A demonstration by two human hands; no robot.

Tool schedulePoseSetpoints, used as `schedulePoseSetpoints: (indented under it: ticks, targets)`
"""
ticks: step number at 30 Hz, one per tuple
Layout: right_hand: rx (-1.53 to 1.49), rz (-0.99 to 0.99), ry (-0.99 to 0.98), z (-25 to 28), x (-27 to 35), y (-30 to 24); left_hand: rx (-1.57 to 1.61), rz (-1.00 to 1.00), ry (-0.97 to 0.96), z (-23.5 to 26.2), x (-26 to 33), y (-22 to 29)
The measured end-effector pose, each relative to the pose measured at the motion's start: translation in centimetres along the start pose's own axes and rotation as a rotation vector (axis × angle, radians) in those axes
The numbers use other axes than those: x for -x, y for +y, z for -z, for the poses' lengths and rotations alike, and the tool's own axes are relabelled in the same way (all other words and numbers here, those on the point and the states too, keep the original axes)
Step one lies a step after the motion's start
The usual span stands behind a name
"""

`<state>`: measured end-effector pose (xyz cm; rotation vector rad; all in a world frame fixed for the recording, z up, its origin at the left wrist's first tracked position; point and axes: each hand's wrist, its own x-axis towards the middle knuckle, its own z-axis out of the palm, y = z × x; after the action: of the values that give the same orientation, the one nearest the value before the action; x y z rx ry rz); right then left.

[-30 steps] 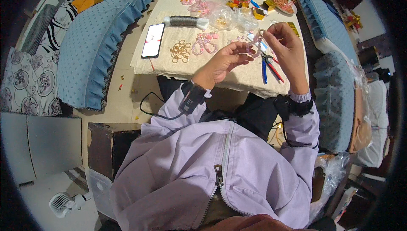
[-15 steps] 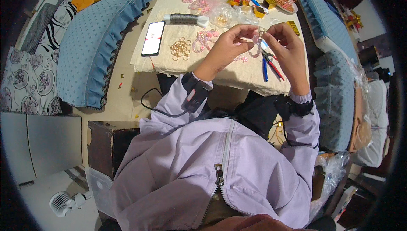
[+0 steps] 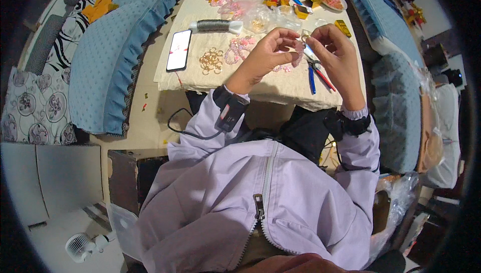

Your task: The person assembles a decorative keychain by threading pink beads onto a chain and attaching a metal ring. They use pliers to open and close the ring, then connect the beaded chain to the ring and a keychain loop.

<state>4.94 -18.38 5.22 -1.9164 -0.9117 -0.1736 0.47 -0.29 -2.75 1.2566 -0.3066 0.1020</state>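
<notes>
Worktop (image 3: 268,85) evenly bright, light from above; shade beneath it and across the jacket's (image 3: 220,193) left side. Phone screen (image 3: 179,52) near-white, detail washed out. Highlights on clear plastic bags (image 3: 273,15). Fine detail at the fingers (image 3: 317,45) soft. Fisheye bows straight edges; rim darkens to black.

Pale lilac woven-fabric jacket (image 3: 200,203), loose and creased, filling lower centre of frame; pale toothed zip (image 3: 268,173) down front, dark metal pull tab (image 3: 258,203). Dark brownish inner garment (image 3: 254,250) in zip gap; reddish-brown cloth (image 3: 295,264) at bottom edge. Gathered elastic cuff (image 3: 354,114) on right sleeve. Left wrist: black rectangular box (image 3: 233,116) with small reddish mark, looping black cable (image 3: 183,130). Right wrist: chunky black strap (image 3: 356,126). Black trousers (image 3: 305,132) mid-frame.
</notes>
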Motion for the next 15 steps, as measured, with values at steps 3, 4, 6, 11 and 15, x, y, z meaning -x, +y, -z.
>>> schedulePoseSetpoints:
  ticks: [3, 4, 6, 11, 15]
  targets:
    - [-0.023, -0.009, -0.025, 0.04, 0.00, 0.15, -0.010, 0.025, 0.006, 0.12, -0.27, -0.15]
    - [-0.032, -0.010, -0.026, 0.06, -0.01, 0.18, 0.034, 0.009, -0.016, 0.14, -0.28, -0.19]
    - [-0.050, -0.012, -0.029, 0.09, 0.00, 0.20, 0.099, 0.024, -0.031, 0.10, -0.17, -0.23]
    - [-0.076, -0.040, -0.049, 0.18, -0.01, 0.17, 0.108, 0.035, -0.049, -0.09, -0.13, -0.09]
    - [-0.058, -0.015, -0.042, 0.24, -0.06, 0.22, 0.083, 0.060, -0.030, -0.14, -0.05, -0.27]
